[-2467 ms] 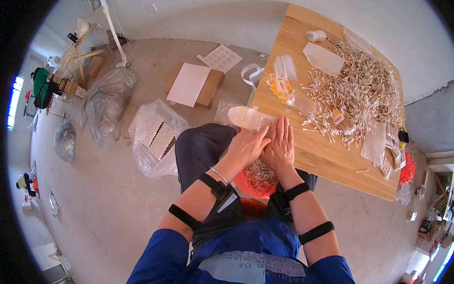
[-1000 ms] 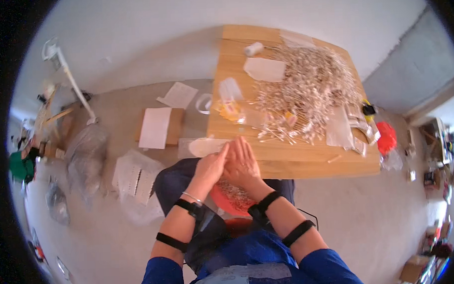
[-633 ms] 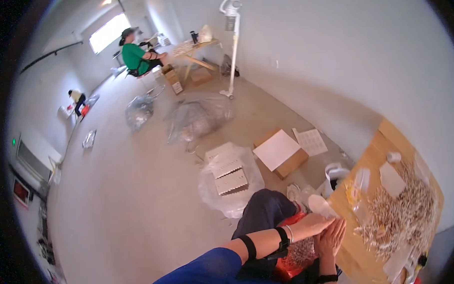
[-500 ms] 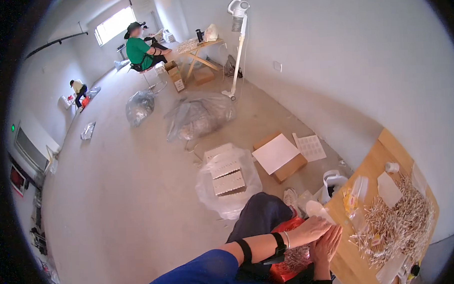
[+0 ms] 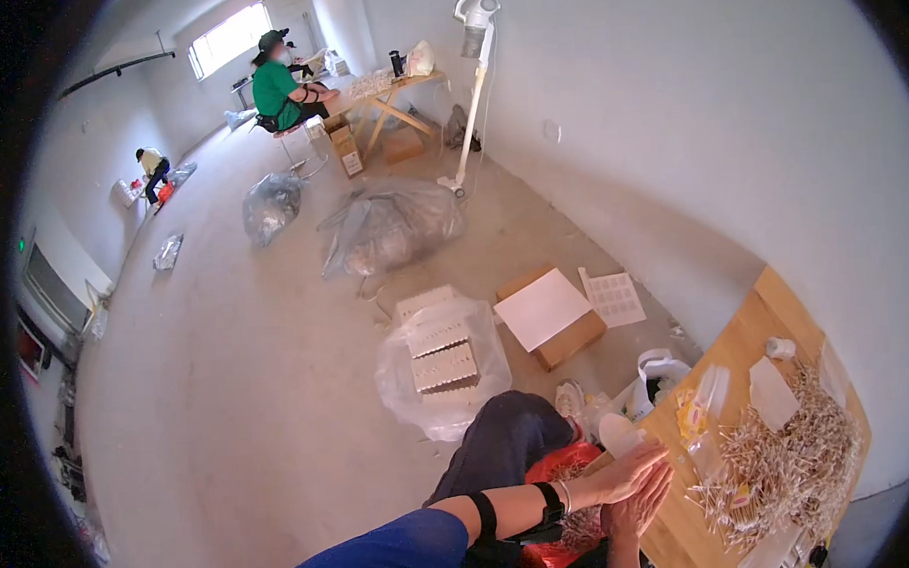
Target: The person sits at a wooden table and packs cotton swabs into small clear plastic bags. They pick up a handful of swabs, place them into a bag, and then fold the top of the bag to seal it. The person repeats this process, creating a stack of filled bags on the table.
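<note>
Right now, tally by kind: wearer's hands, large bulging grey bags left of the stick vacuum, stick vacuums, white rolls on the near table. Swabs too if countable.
Hands: 2 (left hand, right hand)
Large grey bags: 2
White stick vacuum: 1
White roll: 1
Total: 6
Cotton swabs: too many to count, left out.

Bag (image 5: 620,433) | pale plastic | rounded end visible, rest hidden | at the wooden table (image 5: 767,301)'s near left edge
</note>
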The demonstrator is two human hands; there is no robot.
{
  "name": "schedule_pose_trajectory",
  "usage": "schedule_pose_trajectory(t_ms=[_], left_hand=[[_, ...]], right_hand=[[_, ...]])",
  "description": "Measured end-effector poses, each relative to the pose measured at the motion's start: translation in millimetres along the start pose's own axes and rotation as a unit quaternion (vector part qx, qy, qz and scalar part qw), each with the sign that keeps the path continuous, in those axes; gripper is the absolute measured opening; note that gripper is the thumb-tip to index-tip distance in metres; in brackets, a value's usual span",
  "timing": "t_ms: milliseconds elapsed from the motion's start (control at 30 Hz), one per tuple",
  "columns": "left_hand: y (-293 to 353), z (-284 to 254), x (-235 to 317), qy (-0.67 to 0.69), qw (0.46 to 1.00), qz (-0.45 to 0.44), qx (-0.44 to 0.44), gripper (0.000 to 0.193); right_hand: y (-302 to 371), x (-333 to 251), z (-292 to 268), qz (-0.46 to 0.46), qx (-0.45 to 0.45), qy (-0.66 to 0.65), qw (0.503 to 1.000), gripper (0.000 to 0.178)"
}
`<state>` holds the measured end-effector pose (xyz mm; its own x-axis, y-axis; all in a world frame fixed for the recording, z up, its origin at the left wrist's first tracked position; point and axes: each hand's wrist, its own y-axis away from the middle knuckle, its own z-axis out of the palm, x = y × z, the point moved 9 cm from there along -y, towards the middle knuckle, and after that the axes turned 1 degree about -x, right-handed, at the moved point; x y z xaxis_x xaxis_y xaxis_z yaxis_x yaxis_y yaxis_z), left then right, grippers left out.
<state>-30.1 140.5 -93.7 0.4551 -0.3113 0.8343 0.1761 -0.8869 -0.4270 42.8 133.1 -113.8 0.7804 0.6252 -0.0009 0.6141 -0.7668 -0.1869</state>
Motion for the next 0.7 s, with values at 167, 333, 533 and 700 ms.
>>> schedule_pose_trajectory(t_ms=[167,333,533,700], left_hand=[[-1.5,-8.9,-1.7,0.054,0.997,-0.051,-0.021,0.04],[-2.6,-10.1,-0.9,0.058,0.995,-0.072,-0.021,0.039],[-4.1,-5.6,-2.5,0.012,0.999,-0.042,0.006,0.038],[-7.6,-9.5,-5.8,0.057,0.996,-0.061,-0.045,0.038]], right_hand=[[-0.9,-11.5,-19.5,-0.02,0.014,0.001,1.0,0.071],[-1.6,-10.1,-13.6,-0.024,0.013,-0.012,1.0,0.072],[-3.5,-4.9,-4.0,-0.005,-0.003,-0.011,1.0,0.072],[-7.8,-11.2,-14.2,-0.004,0.006,-0.014,1.0,0.073]])
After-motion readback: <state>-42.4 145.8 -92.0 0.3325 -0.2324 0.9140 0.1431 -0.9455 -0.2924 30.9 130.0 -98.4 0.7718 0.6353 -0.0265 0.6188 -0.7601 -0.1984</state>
